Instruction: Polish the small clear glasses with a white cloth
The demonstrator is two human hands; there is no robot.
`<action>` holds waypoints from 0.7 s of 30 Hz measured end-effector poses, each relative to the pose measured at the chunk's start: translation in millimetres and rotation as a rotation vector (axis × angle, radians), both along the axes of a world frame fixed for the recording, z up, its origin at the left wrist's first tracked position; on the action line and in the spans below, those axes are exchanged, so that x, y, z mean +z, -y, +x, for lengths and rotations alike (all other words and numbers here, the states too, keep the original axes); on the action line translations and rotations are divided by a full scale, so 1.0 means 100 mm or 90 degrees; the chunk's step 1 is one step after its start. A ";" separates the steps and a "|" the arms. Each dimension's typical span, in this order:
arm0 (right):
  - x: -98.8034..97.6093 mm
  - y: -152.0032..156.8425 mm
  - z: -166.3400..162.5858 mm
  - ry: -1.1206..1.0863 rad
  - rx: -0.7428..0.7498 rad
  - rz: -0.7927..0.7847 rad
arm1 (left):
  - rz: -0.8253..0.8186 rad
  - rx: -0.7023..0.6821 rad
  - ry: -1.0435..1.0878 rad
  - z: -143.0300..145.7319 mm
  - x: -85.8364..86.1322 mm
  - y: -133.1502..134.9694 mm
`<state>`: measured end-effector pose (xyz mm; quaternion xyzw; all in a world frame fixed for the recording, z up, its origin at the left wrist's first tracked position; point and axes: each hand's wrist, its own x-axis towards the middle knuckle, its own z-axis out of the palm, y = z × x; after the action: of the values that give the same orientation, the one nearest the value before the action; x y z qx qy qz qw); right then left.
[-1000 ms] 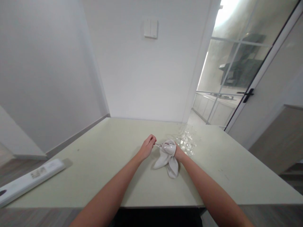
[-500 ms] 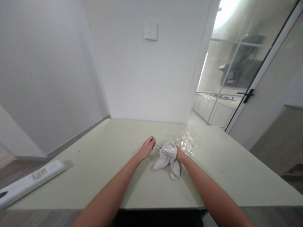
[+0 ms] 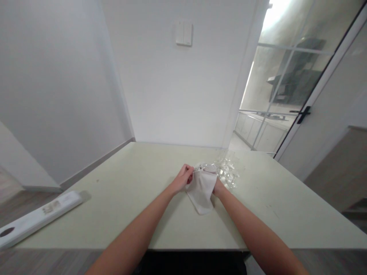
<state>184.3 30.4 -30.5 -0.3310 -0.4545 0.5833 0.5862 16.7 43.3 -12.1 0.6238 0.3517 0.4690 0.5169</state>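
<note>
A clear stemmed glass (image 3: 208, 167) lies on its side in the air above the table, its bowl toward the right. My left hand (image 3: 185, 175) is closed around its stem end. A white cloth (image 3: 201, 191) hangs spread out in front of the glass, its lower corner dropping toward the tabletop. My right hand (image 3: 218, 187) grips the cloth at its right side; the cloth hides most of those fingers. Just beyond the right hand stand several clear glasses (image 3: 227, 170), close together.
The pale table (image 3: 120, 214) reaches back to the wall. A long white box-like object (image 3: 40, 217) lies at the table's left edge. At the right is a glazed door with a black handle (image 3: 304, 114). A switch plate (image 3: 184, 33) is on the wall.
The cloth was bunched around the glass's bowl and now hangs flatter in front of it. My left hand has moved slightly right, nearer the cloth.
</note>
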 end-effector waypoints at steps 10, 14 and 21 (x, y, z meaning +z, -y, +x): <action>0.08 -0.01 0.02 0.178 -0.176 0.053 | 0.143 0.029 -0.066 -0.14 0.16 -0.01; 0.08 0.13 -0.09 0.344 -0.023 0.131 | 0.126 0.042 0.014 -0.13 0.15 0.00; 0.04 0.20 -0.06 0.257 0.160 0.034 | 0.068 -0.191 0.121 -0.16 0.14 0.00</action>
<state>178.2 10.5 -26.2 -0.3660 -0.6152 0.5615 0.4149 0.5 43.2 1.7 0.6488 0.1789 0.4617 0.5778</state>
